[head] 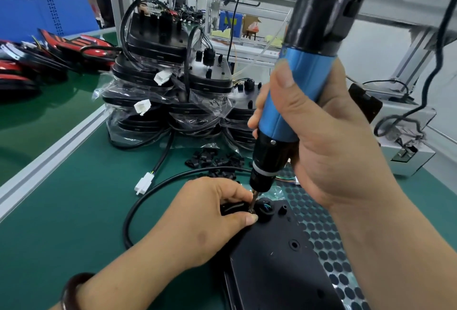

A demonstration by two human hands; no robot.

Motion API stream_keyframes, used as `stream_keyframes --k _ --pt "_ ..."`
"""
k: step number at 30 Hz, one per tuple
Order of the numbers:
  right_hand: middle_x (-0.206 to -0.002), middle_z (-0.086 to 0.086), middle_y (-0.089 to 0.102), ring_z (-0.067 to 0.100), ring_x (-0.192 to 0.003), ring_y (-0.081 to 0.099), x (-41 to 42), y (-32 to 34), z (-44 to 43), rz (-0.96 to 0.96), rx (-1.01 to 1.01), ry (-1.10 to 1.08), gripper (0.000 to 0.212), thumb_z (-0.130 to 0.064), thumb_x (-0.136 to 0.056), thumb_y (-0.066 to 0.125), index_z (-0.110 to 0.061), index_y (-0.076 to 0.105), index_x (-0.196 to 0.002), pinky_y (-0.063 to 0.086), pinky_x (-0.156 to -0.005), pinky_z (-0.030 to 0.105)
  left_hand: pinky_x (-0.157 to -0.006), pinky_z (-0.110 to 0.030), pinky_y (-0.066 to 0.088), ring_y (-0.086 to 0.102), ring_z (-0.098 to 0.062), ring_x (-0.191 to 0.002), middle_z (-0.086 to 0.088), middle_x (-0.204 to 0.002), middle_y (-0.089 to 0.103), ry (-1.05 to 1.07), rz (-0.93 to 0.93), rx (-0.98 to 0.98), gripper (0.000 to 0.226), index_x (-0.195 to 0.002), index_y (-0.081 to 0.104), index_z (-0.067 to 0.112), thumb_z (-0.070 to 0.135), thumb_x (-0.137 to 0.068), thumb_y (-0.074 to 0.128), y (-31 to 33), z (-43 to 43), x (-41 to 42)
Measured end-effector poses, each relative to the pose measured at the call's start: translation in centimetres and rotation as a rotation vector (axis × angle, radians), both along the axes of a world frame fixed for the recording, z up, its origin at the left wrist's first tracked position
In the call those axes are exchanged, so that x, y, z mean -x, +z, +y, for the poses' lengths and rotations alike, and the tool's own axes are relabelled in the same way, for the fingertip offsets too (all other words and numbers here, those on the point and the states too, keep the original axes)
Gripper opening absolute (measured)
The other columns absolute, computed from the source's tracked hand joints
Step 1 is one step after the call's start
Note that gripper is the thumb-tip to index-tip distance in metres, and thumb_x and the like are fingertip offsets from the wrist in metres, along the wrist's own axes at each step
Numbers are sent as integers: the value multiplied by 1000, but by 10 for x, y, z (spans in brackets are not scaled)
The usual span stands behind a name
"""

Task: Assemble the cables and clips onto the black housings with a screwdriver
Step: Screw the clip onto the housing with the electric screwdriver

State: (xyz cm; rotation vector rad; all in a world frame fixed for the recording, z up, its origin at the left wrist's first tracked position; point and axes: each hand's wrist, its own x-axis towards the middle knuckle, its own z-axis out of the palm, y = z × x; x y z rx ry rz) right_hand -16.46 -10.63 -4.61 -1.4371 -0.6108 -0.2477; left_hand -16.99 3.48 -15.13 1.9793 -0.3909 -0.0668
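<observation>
Nearest to where I stand is the black housing (277, 267), lying flat on a perforated mat (319, 223) on the green tabletop (74, 210). At its far corner the left hand (207, 220) pinches a small black clip (232, 207) down over the cable (126, 225), thumb and fingertips curled close on either side of the screw point. The right hand (329, 141) is wrapped round the blue barrel of the electric screwdriver (294, 91), holding it nearly upright with the bit set on the clip, just beside the housing's round cable entry.

From that corner the cable loops out to the left of the housing and ends in a white connector (144, 183). Loose clips (217, 158) lie scattered beyond the housing, and further back stands a stack of bagged housings (158, 82).

To my eye the housing is stiff moulded plastic, light and smooth enough to skate about, so the mat and a hand pressing down seem wise. The cable looks pliable yet springy and would likely lift a loose clip. The clip is tiny and easily dropped; it is best pinched by its sides, clear of the bit.
</observation>
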Motion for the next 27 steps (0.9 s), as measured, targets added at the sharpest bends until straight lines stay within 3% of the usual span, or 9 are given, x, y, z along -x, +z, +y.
stream_keyframes --k 5,9,11,15,20,27 --pt "-90 7 57 26 -78 59 -7 5 -6 106 -8 119 21 -40 -83 59 -32 59 -102 55 -70 31 -95 -27 49 64 10 -93 29 -92 70 -11 32 29 31 -90 69 51 25 -76 80 2 0 0" --pt "-86 12 57 29 -69 60 -9 6 -1 34 -37 88 36 -41 -76 74 -28 57 -105 54 -62 30 -97 -27 47 65 7 -94 25 -93 71 -52 55 58 28 -92 73 42 22 -74 81 2 3 -1" --pt "-81 12 56 26 -62 58 -10 2 3 -10 -54 69 36 -39 -80 70 -28 52 -109 52 -56 30 -97 -30 48 65 5 -95 23 -94 72 -55 67 64 24 -93 74 39 27 -73 81 1 3 -1" --pt "-70 7 55 25 -54 55 -11 -2 5 -25 -98 65 25 -33 -82 63 -28 48 -102 51 -53 29 -92 -31 51 66 4 -90 23 -91 71 -40 41 65 21 -89 74 45 28 -76 80 2 2 -1" --pt "-71 -3 53 16 -53 52 -15 -2 8 -39 -114 10 30 -25 -87 65 -23 48 -111 48 -48 27 -89 -30 52 65 3 -89 23 -92 69 -38 13 52 24 -85 73 49 28 -76 80 1 2 -2" --pt "-69 -4 53 15 -50 50 -17 -4 13 -99 -114 24 27 -28 -83 64 -25 45 -102 46 -44 27 -83 -21 48 65 4 -89 24 -92 68 -23 3 35 24 -86 73 49 28 -76 80 0 2 -2"
